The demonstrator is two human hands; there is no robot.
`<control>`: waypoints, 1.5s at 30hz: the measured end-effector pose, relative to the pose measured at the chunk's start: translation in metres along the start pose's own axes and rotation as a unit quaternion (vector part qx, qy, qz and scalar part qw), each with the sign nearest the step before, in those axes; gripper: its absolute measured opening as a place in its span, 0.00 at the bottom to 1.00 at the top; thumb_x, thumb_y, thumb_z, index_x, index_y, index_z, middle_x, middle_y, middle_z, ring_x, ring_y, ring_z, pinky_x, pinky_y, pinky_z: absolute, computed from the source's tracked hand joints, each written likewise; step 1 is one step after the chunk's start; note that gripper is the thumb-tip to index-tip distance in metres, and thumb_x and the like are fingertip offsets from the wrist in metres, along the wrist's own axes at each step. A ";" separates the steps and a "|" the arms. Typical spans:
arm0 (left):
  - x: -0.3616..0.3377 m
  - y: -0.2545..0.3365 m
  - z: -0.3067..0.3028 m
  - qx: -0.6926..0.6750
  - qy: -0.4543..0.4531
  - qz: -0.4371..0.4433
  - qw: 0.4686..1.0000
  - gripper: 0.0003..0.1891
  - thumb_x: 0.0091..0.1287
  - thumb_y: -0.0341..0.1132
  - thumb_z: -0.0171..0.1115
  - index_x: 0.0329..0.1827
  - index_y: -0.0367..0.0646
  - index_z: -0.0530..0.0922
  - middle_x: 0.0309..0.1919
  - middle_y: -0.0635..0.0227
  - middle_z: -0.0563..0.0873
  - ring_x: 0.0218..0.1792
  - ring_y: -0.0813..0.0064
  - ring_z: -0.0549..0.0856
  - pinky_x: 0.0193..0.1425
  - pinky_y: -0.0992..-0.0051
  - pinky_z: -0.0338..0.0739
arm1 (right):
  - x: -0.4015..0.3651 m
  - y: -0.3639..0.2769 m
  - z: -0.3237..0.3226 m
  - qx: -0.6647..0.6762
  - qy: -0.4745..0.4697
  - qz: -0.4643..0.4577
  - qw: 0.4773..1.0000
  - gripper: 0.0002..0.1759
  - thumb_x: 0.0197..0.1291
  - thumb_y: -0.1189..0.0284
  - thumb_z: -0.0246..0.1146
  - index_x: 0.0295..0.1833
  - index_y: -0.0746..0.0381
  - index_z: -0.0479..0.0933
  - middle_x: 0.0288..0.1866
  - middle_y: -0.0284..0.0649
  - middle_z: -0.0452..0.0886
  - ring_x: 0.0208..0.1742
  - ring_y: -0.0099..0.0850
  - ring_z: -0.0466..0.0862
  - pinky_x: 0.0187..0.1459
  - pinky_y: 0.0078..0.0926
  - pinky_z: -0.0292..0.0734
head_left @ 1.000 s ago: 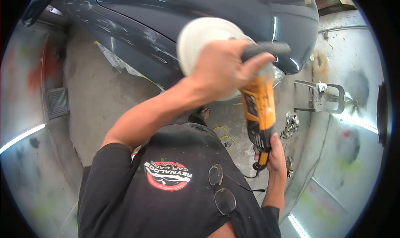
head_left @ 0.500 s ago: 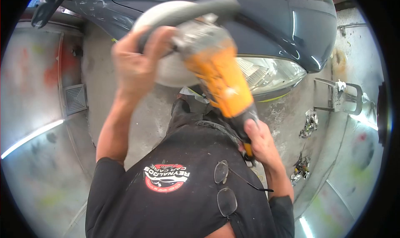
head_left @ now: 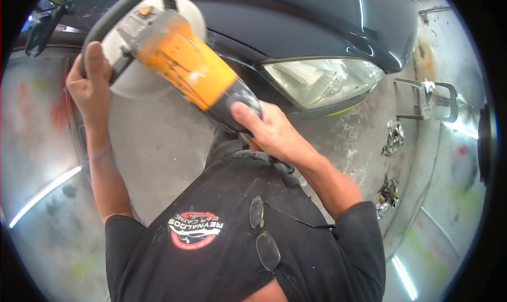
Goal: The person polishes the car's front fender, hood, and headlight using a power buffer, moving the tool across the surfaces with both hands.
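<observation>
An orange and black car polisher [head_left: 193, 72] is held up in front of me, tilted toward the upper left. My left hand [head_left: 91, 85] is wrapped round its curved grey front handle [head_left: 113, 14]. The rear grip is in my right hand [head_left: 272, 130], thumb on top. Behind the tool's metal head shows a round white polishing pad [head_left: 145, 82], overlapping the dark car's fender in this view. Right of the polisher is the car's headlight [head_left: 325, 80], below the glossy dark hood [head_left: 296, 16].
A metal stand [head_left: 428, 101] stands by the right wall. Two heaps of crumpled foil-like scrap [head_left: 392, 138] lie on the concrete floor [head_left: 158, 143]. Paint-marked walls rise on both sides. The car's side mirror [head_left: 43, 30] sticks out at upper left. Eyeglasses [head_left: 268, 249] hang from my shirt.
The polisher has swung to the left, away from the headlight, with both hands still on it. The headlight now shows in full.
</observation>
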State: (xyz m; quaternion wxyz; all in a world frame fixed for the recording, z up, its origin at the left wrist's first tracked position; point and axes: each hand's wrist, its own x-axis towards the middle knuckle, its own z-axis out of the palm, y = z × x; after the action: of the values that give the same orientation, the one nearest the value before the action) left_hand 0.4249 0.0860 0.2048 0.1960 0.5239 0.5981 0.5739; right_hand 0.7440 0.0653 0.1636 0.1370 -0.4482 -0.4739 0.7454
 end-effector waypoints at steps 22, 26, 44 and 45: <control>-0.125 0.076 0.310 -0.044 -0.284 0.081 0.954 0.18 0.68 0.47 0.71 0.38 0.37 0.86 0.27 0.59 0.87 0.26 0.71 0.84 0.31 0.70 0.78 | -0.215 0.183 -0.144 0.150 0.288 0.004 0.946 0.40 0.70 0.35 0.50 0.48 0.66 0.77 0.25 0.39 0.78 0.21 0.26 0.78 0.23 0.22 0.75; -0.105 0.074 0.243 -0.059 -0.228 0.086 0.968 0.13 0.71 0.39 0.69 0.44 0.36 0.87 0.30 0.66 0.89 0.31 0.82 0.84 0.37 0.76 0.78 | -0.195 0.146 -0.117 0.101 0.248 0.014 0.963 0.34 0.73 0.41 0.53 0.48 0.66 0.77 0.28 0.37 0.78 0.22 0.24 0.77 0.24 0.21 0.74; -0.119 0.098 0.296 -0.120 -0.178 0.032 0.976 0.17 0.72 0.43 0.69 0.44 0.33 0.87 0.32 0.70 0.88 0.32 0.84 0.82 0.36 0.80 0.76 | -0.217 0.113 -0.190 0.028 0.248 0.054 0.967 0.38 0.65 0.34 0.57 0.42 0.64 0.78 0.23 0.33 0.75 0.20 0.20 0.74 0.24 0.19 0.69; -0.125 0.101 0.311 -0.126 -0.198 0.026 0.972 0.16 0.71 0.43 0.69 0.44 0.34 0.87 0.30 0.69 0.88 0.30 0.84 0.82 0.34 0.78 0.76 | -0.226 0.124 -0.199 0.053 0.253 0.040 0.965 0.36 0.67 0.36 0.57 0.42 0.64 0.78 0.23 0.34 0.76 0.19 0.21 0.75 0.23 0.19 0.69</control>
State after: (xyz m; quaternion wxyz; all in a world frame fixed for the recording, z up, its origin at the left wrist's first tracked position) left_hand 0.7724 0.1076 0.1670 0.3596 0.6138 0.4565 0.5343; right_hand 1.0568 -0.0242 0.1530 0.2463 -0.6328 -0.3652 0.6368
